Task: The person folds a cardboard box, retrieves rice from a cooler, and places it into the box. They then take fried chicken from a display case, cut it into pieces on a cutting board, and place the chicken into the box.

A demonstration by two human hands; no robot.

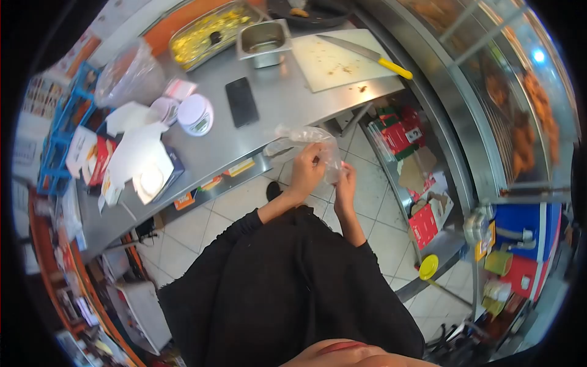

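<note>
A crumpled, see-through plastic bag or glove (313,136) hangs between my hands, in front of the steel counter's edge. My left hand (306,174) is closed on its middle, fingers bent inward. On the right side, my right hand (345,183) pinches the plastic's lower end between thumb and fingers. The loose part trails left, toward the counter (272,113). A black phone (242,102) lies on the counter just beyond it.
A yellow-handled knife (367,54) rests on a white cutting board (336,61). Behind are a steel pan (264,46) and a tray of yellow food (214,33). Left are a small scale (195,115) and white cartons (140,153). Boxes (403,136) fill a low shelf at right.
</note>
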